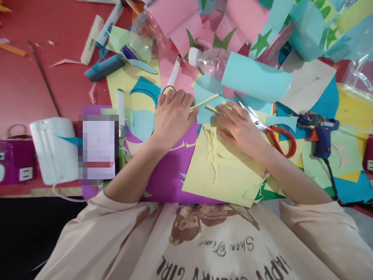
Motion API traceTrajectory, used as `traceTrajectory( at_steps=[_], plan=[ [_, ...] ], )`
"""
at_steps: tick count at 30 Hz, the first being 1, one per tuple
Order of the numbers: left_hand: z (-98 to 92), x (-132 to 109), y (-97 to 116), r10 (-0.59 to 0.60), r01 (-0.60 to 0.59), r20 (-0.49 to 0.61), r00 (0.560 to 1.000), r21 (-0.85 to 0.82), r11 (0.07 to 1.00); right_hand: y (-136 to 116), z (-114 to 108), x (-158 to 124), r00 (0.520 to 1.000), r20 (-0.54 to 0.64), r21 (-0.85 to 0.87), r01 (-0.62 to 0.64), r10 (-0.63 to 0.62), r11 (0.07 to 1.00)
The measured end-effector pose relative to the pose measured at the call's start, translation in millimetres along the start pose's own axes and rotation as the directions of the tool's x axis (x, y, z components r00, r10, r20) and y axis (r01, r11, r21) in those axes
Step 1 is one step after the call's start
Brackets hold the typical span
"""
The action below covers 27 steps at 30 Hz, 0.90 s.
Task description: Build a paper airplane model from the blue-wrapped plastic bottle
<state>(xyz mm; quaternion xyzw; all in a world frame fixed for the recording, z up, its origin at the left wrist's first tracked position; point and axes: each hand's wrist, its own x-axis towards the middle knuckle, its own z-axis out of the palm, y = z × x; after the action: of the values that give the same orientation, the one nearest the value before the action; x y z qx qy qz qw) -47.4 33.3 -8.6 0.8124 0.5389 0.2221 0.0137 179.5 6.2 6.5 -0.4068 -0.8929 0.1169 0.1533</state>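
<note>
Left hand (173, 114): fingers curled shut on one end of a thin yellow strip (204, 102), which runs out from the grip toward the right hand (237, 128). Right hand: rests on a yellow sheet (215, 175), thumb and forefinger apparently pinched on a second strip (212, 109); the contact is partly hidden. Both strips lie between the two grips. Red-handled scissors (275, 132) lie just outside the right hand, with a glue gun (320, 134) further out. A bottle (211, 60) lies ahead of both grips.

Pale peach sweatshirt (140, 249), sleeves (314, 221) pushed up, brown cartoon print (189, 223), dark lettering (227, 245) on chest
</note>
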Motion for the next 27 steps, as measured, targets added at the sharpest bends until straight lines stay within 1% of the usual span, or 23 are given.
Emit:
traceTrajectory(
  at_steps=[4,8,10,13,15,18,20,24,27],
  plan=[
    [7.8,-3,-4,-0.011,0.006,-0.049,0.999,-0.084,0.996,1,4,-2,0.997,0.062,0.068,0.047,-0.051,0.997],
    [6.6,-5,0,-0.039,0.031,-0.059,0.997,-0.134,0.991,2,5,-2,0.988,0.138,0.106,0.049,-0.063,0.993],
    [4.7,-5,4,-0.02,0.011,-0.052,0.998,-0.176,0.984,2,5,-2,0.986,0.157,0.099,0.048,-0.064,0.994],
    [2.5,-5,9,0.024,-0.036,-0.042,0.999,-0.336,0.941,2,6,-2,0.985,0.163,0.067,0.052,-0.062,0.996],
    [2.0,-5,11,0.024,-0.047,-0.057,0.998,-0.443,0.895,2,6,-3,0.985,0.164,0.056,0.052,-0.061,0.997],
    [2.7,-5,11,0.004,-0.08,-0.152,0.988,-0.497,0.864,4,6,-3,0.984,0.167,0.071,0.053,-0.064,0.996],
    [3.8,-5,10,-0.029,-0.091,-0.213,0.977,-0.53,0.843,5,5,-3,0.983,0.165,0.095,0.066,-0.081,0.993],
    [4.8,-5,7,-0.124,-0.065,-0.253,0.959,-0.627,0.777,5,2,-3,0.985,0.123,0.144,0.101,-0.119,0.984],
    [4.1,-3,4,-0.15,-0.091,-0.333,0.931,-0.609,0.788,2,0,-3,0.981,0.072,0.182,0.166,-0.181,0.969]
  ],
)
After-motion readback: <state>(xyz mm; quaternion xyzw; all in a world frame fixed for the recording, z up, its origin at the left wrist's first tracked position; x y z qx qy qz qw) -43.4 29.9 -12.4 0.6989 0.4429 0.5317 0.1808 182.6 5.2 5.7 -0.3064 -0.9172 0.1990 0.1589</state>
